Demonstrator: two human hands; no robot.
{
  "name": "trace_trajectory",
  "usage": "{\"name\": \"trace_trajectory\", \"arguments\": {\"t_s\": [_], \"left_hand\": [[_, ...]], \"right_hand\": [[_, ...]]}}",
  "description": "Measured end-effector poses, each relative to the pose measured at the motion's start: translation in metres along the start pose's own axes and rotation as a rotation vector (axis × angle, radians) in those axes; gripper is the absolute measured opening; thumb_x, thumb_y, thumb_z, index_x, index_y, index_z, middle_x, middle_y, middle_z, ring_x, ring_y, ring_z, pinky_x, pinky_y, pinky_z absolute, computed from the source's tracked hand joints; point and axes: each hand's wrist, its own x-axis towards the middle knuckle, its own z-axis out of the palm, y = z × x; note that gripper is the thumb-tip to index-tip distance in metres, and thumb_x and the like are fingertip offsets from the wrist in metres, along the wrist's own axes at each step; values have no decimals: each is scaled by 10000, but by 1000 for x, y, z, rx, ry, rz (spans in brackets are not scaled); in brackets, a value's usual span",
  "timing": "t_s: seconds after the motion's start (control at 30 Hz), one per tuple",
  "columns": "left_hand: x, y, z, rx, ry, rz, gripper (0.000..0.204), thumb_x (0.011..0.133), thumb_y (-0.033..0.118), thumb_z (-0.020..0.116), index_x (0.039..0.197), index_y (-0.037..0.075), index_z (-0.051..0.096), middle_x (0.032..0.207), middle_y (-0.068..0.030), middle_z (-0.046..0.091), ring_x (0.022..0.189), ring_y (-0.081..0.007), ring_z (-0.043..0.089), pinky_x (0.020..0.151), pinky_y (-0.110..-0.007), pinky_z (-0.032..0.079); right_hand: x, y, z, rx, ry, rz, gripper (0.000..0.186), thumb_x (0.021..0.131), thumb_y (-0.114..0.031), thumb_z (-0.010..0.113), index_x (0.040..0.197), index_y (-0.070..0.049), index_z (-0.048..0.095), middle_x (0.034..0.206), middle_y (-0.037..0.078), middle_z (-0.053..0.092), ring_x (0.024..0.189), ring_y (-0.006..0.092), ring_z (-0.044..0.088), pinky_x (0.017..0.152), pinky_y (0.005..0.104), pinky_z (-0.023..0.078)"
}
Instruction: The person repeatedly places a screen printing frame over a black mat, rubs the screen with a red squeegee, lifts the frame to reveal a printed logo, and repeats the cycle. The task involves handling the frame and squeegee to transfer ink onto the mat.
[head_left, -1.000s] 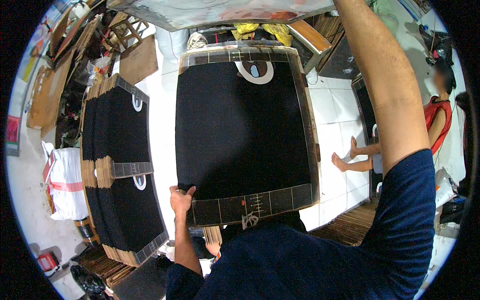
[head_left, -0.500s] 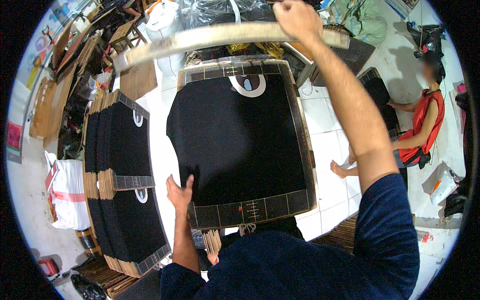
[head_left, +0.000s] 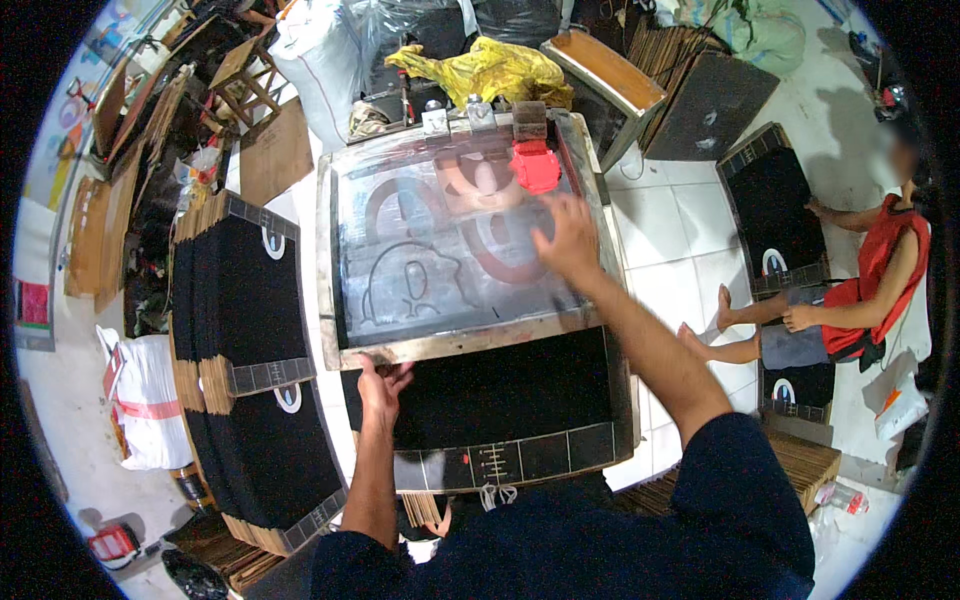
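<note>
A screen printing frame (head_left: 334, 300) lies over the black fabric (head_left: 480, 385) on a board (head_left: 570, 448) in front of me. Its mesh shows several faint stencil shapes. My left hand (head_left: 382, 390) is at the frame's near left corner, thumb and fingers around the edge; the fingertips are partly hidden. Blurred by motion, my right hand (head_left: 572, 240) is above the mesh with its fingers apart and nothing seen in them. Just beyond it, a bright red thing (head_left: 536, 168), perhaps ink or a coated tool, is at the frame's far right.
Stacked boards (head_left: 245, 290) with black fabric and eye prints stand at left. A yellow plastic bag (head_left: 490, 75) and a wooden box (head_left: 605, 70) are behind the frame. At right, a person in a red top (head_left: 880, 270) sits beside more fabric-covered boards (head_left: 775, 205).
The frame, raised at the far side before with my right hand on it, now lies down over the fabric. My right hand has come down over the mesh; my left hand is now at the frame's edge.
</note>
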Motion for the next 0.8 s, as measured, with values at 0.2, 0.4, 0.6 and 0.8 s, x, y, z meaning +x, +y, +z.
{"name": "trace_trajectory", "arguments": {"t_s": [0.2, 0.4, 0.6, 0.8], "left_hand": [[-23, -17, 8, 1345, 250, 997, 516, 890, 436, 775, 1172, 17, 674, 1205, -197, 691, 1115, -372, 659, 933, -488, 502], [6, -46, 31, 1618, 159, 1148, 939, 709, 477, 856, 1469, 82, 470, 1568, -198, 409, 1502, -439, 302, 1222, -644, 164], [19, -59, 17, 1616, 195, 1159, 874, 706, 432, 832, 1444, 113, 489, 1572, -188, 380, 1513, -427, 270, 1216, -669, 148], [20, -60, 17, 1603, 208, 1215, 863, 728, 470, 811, 1440, 99, 496, 1569, -181, 384, 1508, -429, 279, 1213, -666, 157]], "right_hand": [[176, 84, 76, -283, 140, -307, 621, 777, -126, 738, 1376, -61, 589, 1395, 158, 567, 1302, 341, 522, 1072, 474, 429], [232, 79, 75, -415, -295, -297, 511, 766, -79, 762, 1264, -56, 653, 1357, 165, 604, 1285, 369, 544, 1017, 477, 486], [215, 82, 53, -201, -410, -198, 401, 764, -134, 761, 1161, -129, 709, 1100, 155, 745, 1043, 358, 704, 935, 520, 535], [208, 86, 70, -198, -194, -213, 314, 748, -120, 749, 1059, -120, 708, 1010, 111, 749, 999, 334, 712, 878, 494, 536]]}}
